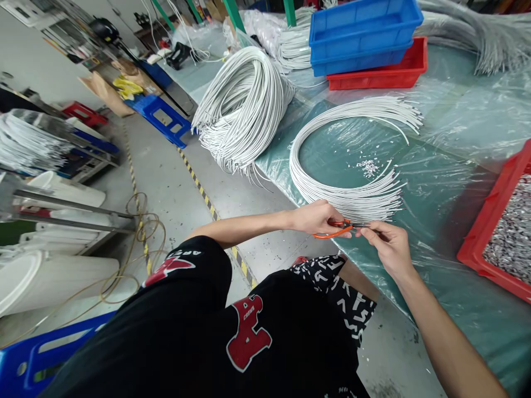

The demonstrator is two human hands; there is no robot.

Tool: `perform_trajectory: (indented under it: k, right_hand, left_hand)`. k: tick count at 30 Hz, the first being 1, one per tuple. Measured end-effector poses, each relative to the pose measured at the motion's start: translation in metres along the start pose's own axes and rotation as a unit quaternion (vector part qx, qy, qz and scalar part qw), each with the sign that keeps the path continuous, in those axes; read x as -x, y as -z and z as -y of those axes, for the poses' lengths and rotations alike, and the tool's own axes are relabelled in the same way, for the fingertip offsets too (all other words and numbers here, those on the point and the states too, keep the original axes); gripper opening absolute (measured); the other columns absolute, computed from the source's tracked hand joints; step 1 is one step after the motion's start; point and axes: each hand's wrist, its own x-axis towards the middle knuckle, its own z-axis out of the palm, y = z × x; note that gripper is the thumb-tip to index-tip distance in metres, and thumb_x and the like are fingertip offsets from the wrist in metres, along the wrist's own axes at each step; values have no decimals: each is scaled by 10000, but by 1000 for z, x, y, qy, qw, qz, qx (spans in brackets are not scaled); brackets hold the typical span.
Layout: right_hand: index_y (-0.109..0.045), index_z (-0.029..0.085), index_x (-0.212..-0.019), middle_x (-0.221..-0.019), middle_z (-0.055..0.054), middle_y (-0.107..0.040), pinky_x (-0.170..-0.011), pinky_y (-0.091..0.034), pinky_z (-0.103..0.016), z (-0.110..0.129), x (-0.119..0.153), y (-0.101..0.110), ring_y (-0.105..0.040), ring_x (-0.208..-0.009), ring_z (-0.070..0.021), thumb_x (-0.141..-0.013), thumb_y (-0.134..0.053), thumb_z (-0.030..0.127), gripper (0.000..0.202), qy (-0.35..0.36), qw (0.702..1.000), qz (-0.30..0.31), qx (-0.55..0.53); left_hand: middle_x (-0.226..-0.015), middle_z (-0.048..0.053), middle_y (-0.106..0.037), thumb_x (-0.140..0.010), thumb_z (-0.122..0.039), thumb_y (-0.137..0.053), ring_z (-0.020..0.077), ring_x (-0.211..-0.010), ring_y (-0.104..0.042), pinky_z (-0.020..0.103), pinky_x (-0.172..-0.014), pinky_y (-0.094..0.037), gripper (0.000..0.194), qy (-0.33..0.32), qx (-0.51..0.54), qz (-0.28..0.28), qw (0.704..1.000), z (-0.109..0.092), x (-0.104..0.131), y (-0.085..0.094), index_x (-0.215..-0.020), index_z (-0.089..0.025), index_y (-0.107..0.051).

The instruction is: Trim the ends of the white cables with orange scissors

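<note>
My left hand [318, 216] is closed round orange-handled pliers [329, 234] at the table's near edge. The tool's dark jaws point right, toward my right hand [389, 246], whose thumb and fingers are pinched together beside the tip. What that pinch holds is too small to make out. Just beyond both hands, a curved bundle of white cables [305, 160] lies on the plastic-covered table [443, 193], its two ends fanned out to the right. Small white scraps [368, 167] lie scattered inside the curve.
A big coil of white cable [244, 108] sits at the table's left edge. Blue bins [360, 33] are stacked on a red bin [379, 80] at the back. A red tray [477, 249] of small metallic pieces stands at right. A blue stool [166, 119] is on the floor.
</note>
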Motion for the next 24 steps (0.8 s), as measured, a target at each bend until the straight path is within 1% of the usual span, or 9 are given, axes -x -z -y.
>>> perform_trajectory:
  k: [2, 4, 7, 10, 12, 15, 19, 22, 24]
  right_hand:
    - [-715, 198, -663, -659, -41, -686, -557, -458, -281, 3, 1, -2, -600, -613, -176, -787, -770, 382, 228, 11, 1000, -13, 0]
    - [-702, 199, -648, -643, -34, -669, -576, -459, -282, 5, 2, -3, -600, -623, -174, -788, -767, 357, 221, 24, 999, -22, 3]
    - [-680, 198, -649, -632, -23, -634, -562, -436, -274, 8, 3, -6, -559, -608, -157, -779, -776, 344, 218, 35, 998, -41, 11]
    - [-628, 200, -626, -603, -11, -575, -520, -398, -267, 9, 4, -8, -491, -577, -143, -747, -802, 369, 271, 39, 997, -66, 23]
    - [-603, 202, -618, -591, -5, -542, -502, -375, -265, 9, 4, -10, -457, -564, -137, -747, -801, 394, 305, 43, 996, -69, 30]
    - [-590, 205, -628, -595, -3, -525, -498, -361, -263, 8, 5, -11, -448, -564, -137, -756, -794, 412, 318, 45, 996, -73, 38]
    - [-641, 204, -655, -623, -29, -594, -523, -400, -273, 9, 7, -9, -518, -587, -160, -807, -750, 412, 280, 40, 997, -46, 53]
    - [-695, 202, -699, -683, -53, -666, -605, -462, -293, 10, 7, -4, -596, -650, -187, -868, -688, 402, 262, 41, 997, -17, 63]
    - [-709, 202, -709, -693, -50, -679, -650, -480, -304, 9, 6, -1, -589, -631, -177, -897, -654, 403, 280, 42, 997, 3, 64]
  left_hand:
    - [-496, -65, -319, -899, -436, -656, 73, -503, -216, 269, -497, -213, 491, 2, 5, -3, 1000, -1, 0, 0, -536, -180, -446]
    - [-500, -66, -317, -898, -425, -659, 73, -506, -217, 270, -495, -212, 490, 6, 8, -2, 1000, -3, 1, 0, -538, -180, -435]
    - [-500, -67, -316, -901, -418, -658, 73, -506, -219, 275, -497, -217, 496, 13, 8, -5, 1000, -5, 3, -1, -541, -183, -411]
    - [-501, -61, -321, -906, -413, -649, 77, -507, -226, 285, -501, -223, 499, 19, 5, -12, 1000, -6, 6, -4, -536, -190, -399]
    - [-503, -57, -324, -904, -407, -647, 81, -509, -219, 292, -503, -221, 499, 23, 2, -19, 1000, -5, 7, -6, -533, -194, -391]
    - [-503, -55, -320, -906, -406, -641, 83, -513, -205, 296, -502, -221, 496, 32, 1, -23, 999, -6, 9, -8, -534, -195, -388]
    - [-507, -54, -316, -909, -423, -632, 83, -515, -213, 300, -509, -222, 503, 34, 1, -21, 999, -7, 10, -7, -541, -195, -375]
    - [-508, -57, -308, -908, -432, -633, 85, -516, -207, 304, -519, -220, 505, 34, -20, -21, 999, -7, 10, -4, -550, -196, -367]
    - [-506, -56, -313, -914, -440, -622, 86, -510, -210, 307, -523, -218, 495, 32, -41, -14, 999, -7, 8, -2, -558, -197, -379]
